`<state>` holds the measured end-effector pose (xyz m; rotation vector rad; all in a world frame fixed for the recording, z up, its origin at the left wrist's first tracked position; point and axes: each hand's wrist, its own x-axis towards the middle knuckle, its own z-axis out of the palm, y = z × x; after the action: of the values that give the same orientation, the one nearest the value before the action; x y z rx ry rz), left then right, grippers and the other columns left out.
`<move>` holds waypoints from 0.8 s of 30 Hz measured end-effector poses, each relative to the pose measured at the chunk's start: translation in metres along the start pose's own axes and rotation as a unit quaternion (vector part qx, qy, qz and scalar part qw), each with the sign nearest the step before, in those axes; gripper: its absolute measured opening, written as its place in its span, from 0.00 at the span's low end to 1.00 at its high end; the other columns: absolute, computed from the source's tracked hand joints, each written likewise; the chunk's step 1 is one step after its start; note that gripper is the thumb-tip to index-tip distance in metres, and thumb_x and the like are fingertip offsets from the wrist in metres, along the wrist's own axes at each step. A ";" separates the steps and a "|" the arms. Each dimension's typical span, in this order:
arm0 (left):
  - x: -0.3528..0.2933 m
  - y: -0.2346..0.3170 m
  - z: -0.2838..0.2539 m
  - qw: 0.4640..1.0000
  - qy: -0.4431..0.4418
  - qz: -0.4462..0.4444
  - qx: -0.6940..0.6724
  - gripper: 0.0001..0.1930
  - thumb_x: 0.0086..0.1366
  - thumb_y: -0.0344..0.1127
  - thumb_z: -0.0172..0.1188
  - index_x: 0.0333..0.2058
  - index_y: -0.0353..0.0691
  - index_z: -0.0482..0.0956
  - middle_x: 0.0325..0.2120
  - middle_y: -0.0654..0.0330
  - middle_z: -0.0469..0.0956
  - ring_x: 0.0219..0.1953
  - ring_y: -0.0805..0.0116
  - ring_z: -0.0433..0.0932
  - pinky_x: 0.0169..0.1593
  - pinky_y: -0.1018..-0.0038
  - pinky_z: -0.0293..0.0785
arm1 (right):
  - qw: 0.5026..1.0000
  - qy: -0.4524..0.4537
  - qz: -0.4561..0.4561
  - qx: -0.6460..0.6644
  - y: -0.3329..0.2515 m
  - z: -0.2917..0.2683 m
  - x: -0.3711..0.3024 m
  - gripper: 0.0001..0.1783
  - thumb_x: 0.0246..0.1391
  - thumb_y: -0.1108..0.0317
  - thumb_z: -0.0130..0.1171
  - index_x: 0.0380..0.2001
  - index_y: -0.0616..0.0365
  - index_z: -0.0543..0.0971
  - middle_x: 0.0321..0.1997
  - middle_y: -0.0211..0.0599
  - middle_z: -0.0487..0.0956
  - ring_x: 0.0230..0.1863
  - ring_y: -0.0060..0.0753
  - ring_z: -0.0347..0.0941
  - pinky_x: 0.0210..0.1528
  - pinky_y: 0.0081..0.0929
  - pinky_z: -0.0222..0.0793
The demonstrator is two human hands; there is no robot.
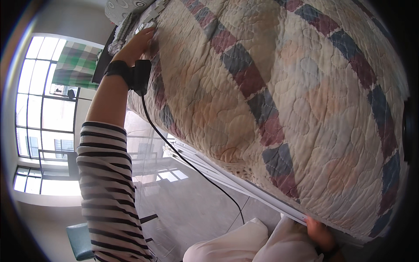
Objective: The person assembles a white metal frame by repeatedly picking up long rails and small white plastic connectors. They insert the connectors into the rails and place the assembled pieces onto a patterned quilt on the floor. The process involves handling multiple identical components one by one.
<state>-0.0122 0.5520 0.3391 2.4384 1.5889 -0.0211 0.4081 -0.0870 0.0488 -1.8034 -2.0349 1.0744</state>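
Note:
A quilted bedspread (305,109), cream with bands of blue and maroon patches, covers the bed. My left hand (137,43) reaches along its left side to the far end, fingers closed on the quilt's edge. A black band with a dark box is strapped to that wrist, and a black cable (174,150) hangs from it toward my lap. Low on the right, my right hand (321,233) is at the quilt's near edge, beside the white bed rail (279,207). It is blurred and most of its fingers are hidden.
Glossy grey floor tiles (174,183) lie left of the bed. Beyond them is a large window (46,100) with a green checked curtain (76,63). A green stool seat (80,241) stands at lower left. A patterned pillow (124,9) is at the far end.

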 end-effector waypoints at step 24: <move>-0.313 0.065 0.164 0.750 0.368 -0.038 -0.549 0.20 0.74 0.40 0.48 0.59 0.37 0.61 0.38 0.57 0.75 0.42 0.69 0.75 0.50 0.72 0.71 | 0.991 -0.023 0.040 -0.124 0.034 -0.025 -0.003 0.28 0.43 0.67 0.67 0.50 0.56 0.71 0.45 0.49 0.77 0.43 0.59 0.75 0.44 0.48 0.71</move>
<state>-0.0638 0.2119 0.2348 1.4108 1.2582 1.5446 0.4497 -0.0813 0.0461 -2.0109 -2.2272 0.9249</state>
